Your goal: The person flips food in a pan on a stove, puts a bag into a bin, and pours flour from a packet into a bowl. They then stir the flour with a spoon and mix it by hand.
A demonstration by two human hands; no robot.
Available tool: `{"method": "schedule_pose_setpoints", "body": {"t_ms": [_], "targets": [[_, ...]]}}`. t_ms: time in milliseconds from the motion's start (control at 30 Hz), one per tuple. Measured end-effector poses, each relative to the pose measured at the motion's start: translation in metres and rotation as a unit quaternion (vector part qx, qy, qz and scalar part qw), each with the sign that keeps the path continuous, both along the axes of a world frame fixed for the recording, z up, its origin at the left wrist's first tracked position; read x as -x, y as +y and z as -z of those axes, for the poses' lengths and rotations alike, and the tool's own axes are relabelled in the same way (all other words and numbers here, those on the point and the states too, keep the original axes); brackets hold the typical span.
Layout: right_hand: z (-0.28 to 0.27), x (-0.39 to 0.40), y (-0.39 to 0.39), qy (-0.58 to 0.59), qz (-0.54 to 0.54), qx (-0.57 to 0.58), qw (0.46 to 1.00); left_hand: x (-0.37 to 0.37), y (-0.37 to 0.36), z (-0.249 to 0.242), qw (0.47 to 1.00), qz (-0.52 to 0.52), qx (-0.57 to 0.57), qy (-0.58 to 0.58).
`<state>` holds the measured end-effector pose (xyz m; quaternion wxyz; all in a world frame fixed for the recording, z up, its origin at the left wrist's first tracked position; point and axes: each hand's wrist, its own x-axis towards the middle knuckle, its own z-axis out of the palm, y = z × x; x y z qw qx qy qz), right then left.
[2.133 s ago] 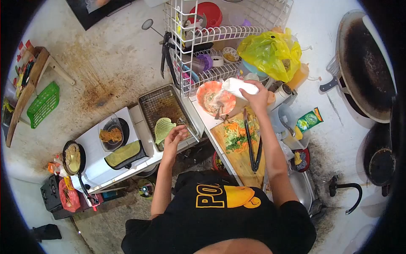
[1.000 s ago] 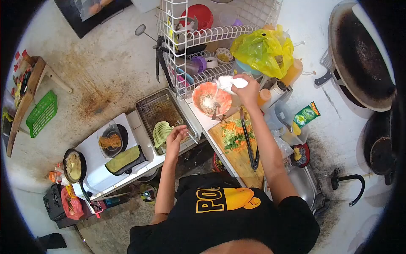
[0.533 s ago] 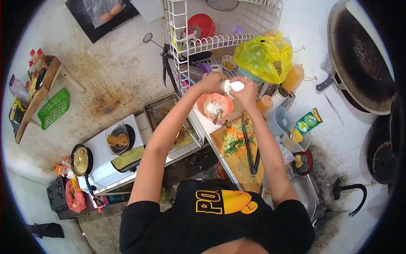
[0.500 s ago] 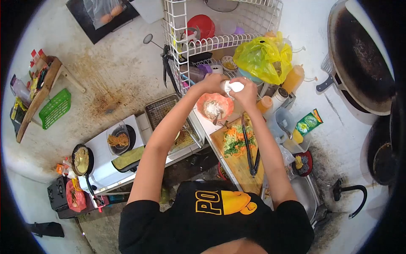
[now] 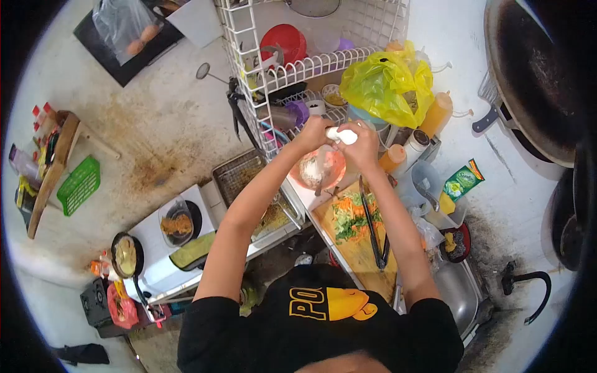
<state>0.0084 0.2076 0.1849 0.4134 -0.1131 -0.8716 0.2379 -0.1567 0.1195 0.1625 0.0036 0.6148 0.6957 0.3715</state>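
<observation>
Both my hands hold a small white bag (image 5: 343, 135) above a pink-orange bowl (image 5: 339, 176). My left hand (image 5: 313, 133) is closed on the bag's left end. My right hand (image 5: 362, 144) wraps round its right side. A pale, blurred streak shows between the bag and the bowl. Inside the bowl lies white powder (image 5: 311, 168), with a spoon (image 5: 319, 186) leaning at the near rim. Below my right forearm, chopped vegetables (image 5: 349, 214) and black-handled tongs (image 5: 371, 230) rest on a wooden cutting board (image 5: 364, 264).
A white wire rack (image 5: 311, 73) stands behind my hands, with a yellow plastic bag (image 5: 388, 87) close on the right. Sauce bottles (image 5: 437, 115) and a clear container (image 5: 423, 180) line the wall. A sink (image 5: 457, 289) lies right; a frying pan (image 5: 126, 255) sits left.
The view has shifted slightly. The white bag has moved a little lower and is still in both hands. A pale streak now shows over the bowl.
</observation>
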Motion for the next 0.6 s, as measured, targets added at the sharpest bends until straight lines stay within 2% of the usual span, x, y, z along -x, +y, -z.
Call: {"method": "schedule_pose_setpoints", "body": {"t_ms": [33, 100, 167, 267, 300, 367, 400, 533, 600], "targets": [[-0.002, 0.005, 0.004, -0.003, 0.006, -0.001, 1.000, 0.004, 0.003, -0.005, 1.000, 0.006, -0.001, -0.003], [-0.001, 0.006, 0.003, 0.002, 0.000, -0.004, 1.000, 0.006, -0.001, -0.004, 0.995, -0.032, 0.019, 0.090], [-0.013, 0.008, 0.003, -0.013, -0.009, 0.012, 1.000, 0.010, -0.009, -0.002, 0.997, -0.013, 0.004, 0.072], [-0.024, 0.006, 0.005, -0.009, -0.023, 0.016, 1.000, 0.016, -0.023, 0.000, 0.998, 0.028, 0.026, -0.050], [-0.029, 0.005, 0.007, -0.015, -0.033, 0.024, 0.999, 0.022, -0.023, 0.007, 0.998, 0.036, 0.025, -0.052], [-0.035, 0.003, 0.008, -0.024, -0.036, 0.036, 0.998, 0.030, -0.022, 0.022, 0.954, 0.136, -0.008, -0.267], [-0.036, 0.002, 0.008, -0.037, -0.058, 0.057, 0.996, 0.031, -0.021, 0.024, 0.930, 0.172, -0.004, -0.325], [-0.032, 0.009, 0.006, -0.066, -0.081, 0.075, 0.992, 0.043, -0.015, 0.025, 0.939, 0.182, 0.053, -0.288], [-0.028, 0.015, 0.007, -0.070, -0.075, 0.077, 0.992, 0.046, -0.013, 0.025, 0.968, 0.132, 0.094, -0.190]]}}
